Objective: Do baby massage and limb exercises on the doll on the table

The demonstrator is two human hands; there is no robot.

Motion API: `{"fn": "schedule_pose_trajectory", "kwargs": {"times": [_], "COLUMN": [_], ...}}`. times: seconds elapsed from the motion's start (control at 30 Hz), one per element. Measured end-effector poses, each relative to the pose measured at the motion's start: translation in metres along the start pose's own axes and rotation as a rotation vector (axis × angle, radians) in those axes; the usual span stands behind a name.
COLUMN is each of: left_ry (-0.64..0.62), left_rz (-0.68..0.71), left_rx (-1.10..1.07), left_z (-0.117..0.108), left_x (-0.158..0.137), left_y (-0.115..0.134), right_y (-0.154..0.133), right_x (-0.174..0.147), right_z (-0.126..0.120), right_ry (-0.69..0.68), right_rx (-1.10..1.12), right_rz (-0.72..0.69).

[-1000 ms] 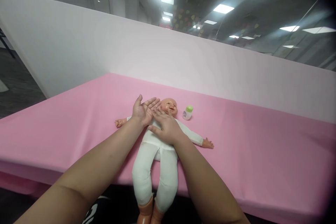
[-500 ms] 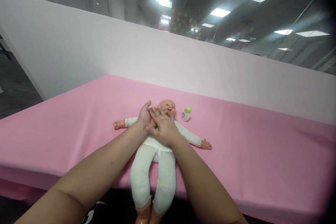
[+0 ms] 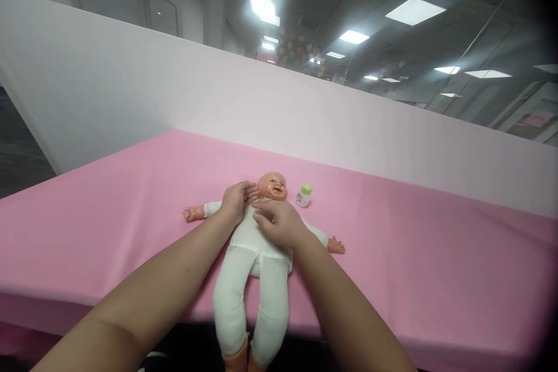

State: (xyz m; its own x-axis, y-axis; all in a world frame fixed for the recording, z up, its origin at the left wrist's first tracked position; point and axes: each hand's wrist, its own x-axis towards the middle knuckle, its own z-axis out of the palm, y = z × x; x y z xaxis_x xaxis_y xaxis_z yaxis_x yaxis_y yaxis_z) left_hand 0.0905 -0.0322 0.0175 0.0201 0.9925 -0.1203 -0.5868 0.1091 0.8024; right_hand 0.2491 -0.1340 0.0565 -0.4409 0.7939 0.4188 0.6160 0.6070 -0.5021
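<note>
A baby doll (image 3: 246,241) in a white cloth suit lies on its back, arms spread and lower legs hanging past the front edge of the pink-covered table. My left hand (image 3: 238,200) is open beside the doll's neck and shoulder, fingers stretched toward its head. Over the doll's chest, my right hand (image 3: 283,224) is also open, thumb apart and fingers pointing at the left hand's fingertips. I cannot tell whether the right palm touches the suit. Neither hand grips anything. A small clear bottle (image 3: 303,197) with a green cap stands to the right of the doll's head.
The pink tabletop (image 3: 414,256) spreads out on both sides of the doll. Behind it runs a low white partition (image 3: 305,122), which continues down the left side. Beyond are ceiling lights and a glass surface.
My hands were laid together over the doll's upper chest and lower face. They have drawn apart, the right one back toward me, uncovering the doll's face and chest. The view tilts slightly up.
</note>
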Motion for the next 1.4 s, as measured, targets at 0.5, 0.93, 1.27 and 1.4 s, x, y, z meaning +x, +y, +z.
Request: {"fn": "schedule_pose_trajectory", "kwargs": {"times": [0.5,0.93,1.27,1.4], "left_ry": [-0.008,-0.206,-0.894,-0.815], "left_rz": [0.129,0.541,0.526,0.625], "left_rx": [0.025,0.645,1.196,1.266], "left_z": [-0.005,0.002,0.009,0.009], "left_x": [0.005,-0.028,-0.069,-0.061], "left_y": [-0.005,-0.012,-0.032,-0.028], "right_y": [-0.008,0.082,0.137,0.135], "right_x": [-0.030,-0.008,-0.017,-0.020], "right_z": [0.006,0.028,0.025,0.012], "right_ry": [-0.394,0.192,0.141,0.120], "right_rx": [-0.149,-0.204,0.055,0.301], "right_rz": [-0.116,0.080,0.454,0.422]}}
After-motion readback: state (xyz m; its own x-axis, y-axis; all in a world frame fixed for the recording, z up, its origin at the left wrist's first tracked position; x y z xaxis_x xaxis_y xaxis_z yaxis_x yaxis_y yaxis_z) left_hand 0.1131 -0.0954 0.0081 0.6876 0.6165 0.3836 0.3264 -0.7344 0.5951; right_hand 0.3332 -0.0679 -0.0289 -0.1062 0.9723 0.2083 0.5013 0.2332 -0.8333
